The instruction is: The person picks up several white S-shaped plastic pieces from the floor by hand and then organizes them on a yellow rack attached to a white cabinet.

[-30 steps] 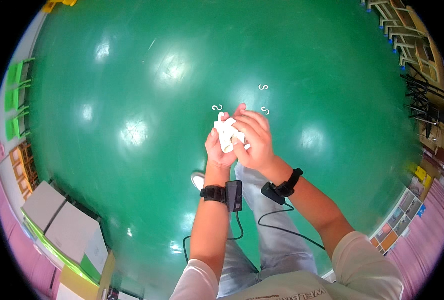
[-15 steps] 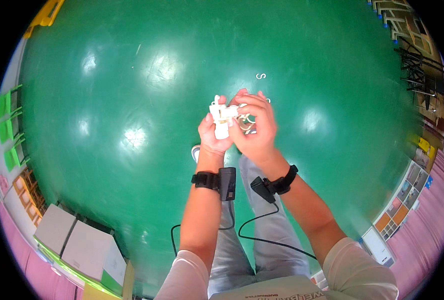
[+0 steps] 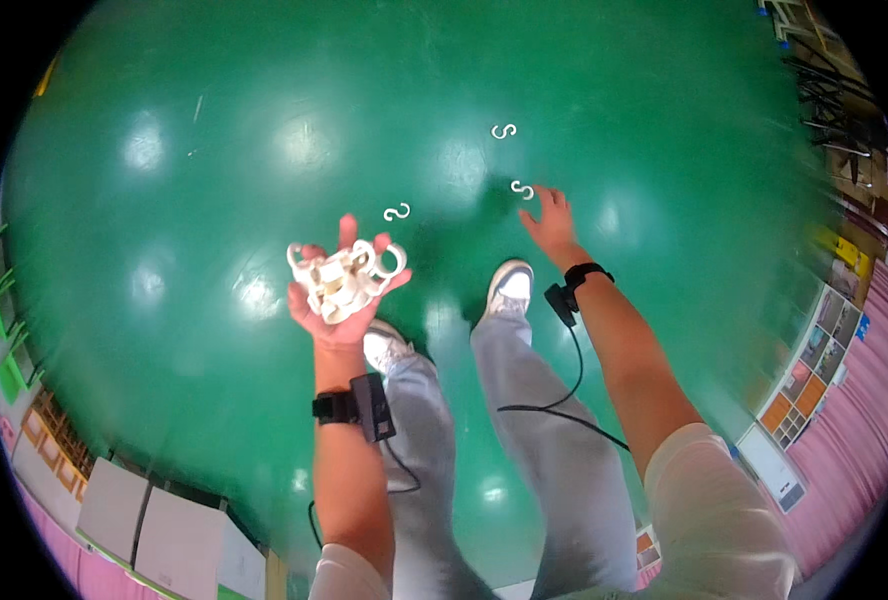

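Observation:
My left hand (image 3: 344,331), palm up, carries a heap of white plastic S-hooks (image 3: 341,282), its fingers spread around the pile. Some pieces in the heap look blocky, and their exact shape is hard to make out. Out to the right, my right hand (image 3: 554,228) reaches down with its fingers apart and nothing in them. Closest to its fingertips is a white S-hook (image 3: 521,190) on the green floor. Farther off lies a second S-hook (image 3: 504,131). A third S-hook (image 3: 396,212) rests on the floor just right of my left hand's fingers.
The green floor (image 3: 294,80) spreads around my shoes (image 3: 510,288). White cabinets (image 3: 179,545) stand at the lower left, green chairs (image 3: 9,380) along the left edge. On the right are a shelf unit (image 3: 812,350) and dark stacked furniture (image 3: 834,110). Cables (image 3: 564,405) hang from both wrist straps.
My hands have parted: the left moved left and lower with the heap, the right moved off it toward the floor. Three S-hooks now show on the floor, and both shoes are in view.

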Available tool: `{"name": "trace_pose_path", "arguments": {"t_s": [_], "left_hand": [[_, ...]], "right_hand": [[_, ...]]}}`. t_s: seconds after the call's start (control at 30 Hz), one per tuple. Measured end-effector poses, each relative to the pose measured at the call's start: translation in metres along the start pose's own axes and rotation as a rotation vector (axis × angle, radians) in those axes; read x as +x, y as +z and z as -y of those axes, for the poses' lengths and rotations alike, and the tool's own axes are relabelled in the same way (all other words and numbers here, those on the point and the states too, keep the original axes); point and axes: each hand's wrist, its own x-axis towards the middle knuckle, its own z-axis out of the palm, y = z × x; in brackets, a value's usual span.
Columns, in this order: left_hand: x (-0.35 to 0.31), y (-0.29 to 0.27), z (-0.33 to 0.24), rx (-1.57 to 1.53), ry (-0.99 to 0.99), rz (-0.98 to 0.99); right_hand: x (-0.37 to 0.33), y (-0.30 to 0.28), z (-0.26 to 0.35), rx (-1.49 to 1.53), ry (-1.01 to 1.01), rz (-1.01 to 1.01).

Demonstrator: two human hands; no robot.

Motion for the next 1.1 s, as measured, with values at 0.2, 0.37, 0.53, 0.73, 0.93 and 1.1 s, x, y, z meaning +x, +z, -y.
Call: {"name": "trace_pose_path", "arguments": {"t_s": [0.2, 0.37, 0.53, 0.73, 0.93, 1.1], "left_hand": [[-0.011, -0.107, 0.010, 0.048, -0.017, -0.046], [-0.010, -0.136, 0.045, -0.028, -0.007, -0.015], [0.000, -0.136, 0.059, -0.057, 0.003, -0.021], [0.015, -0.123, 0.052, -0.075, 0.028, 0.045], [0.002, -0.133, 0.023, -0.020, 0.071, -0.012], [-0.017, -0.151, 0.010, -0.046, 0.099, -0.099]], "right_hand": [[0.032, 0.083, -0.045, -0.269, -0.049, 0.256], [0.061, 0.103, -0.037, -0.159, -0.168, 0.094], [0.136, 0.091, -0.011, -0.211, -0.398, -0.080], [0.130, 0.100, -0.027, -0.324, -0.326, 0.006], [0.085, 0.133, -0.024, -0.023, -0.355, -0.080], [0.070, 0.134, -0.026, -0.022, -0.399, -0.037]]}}
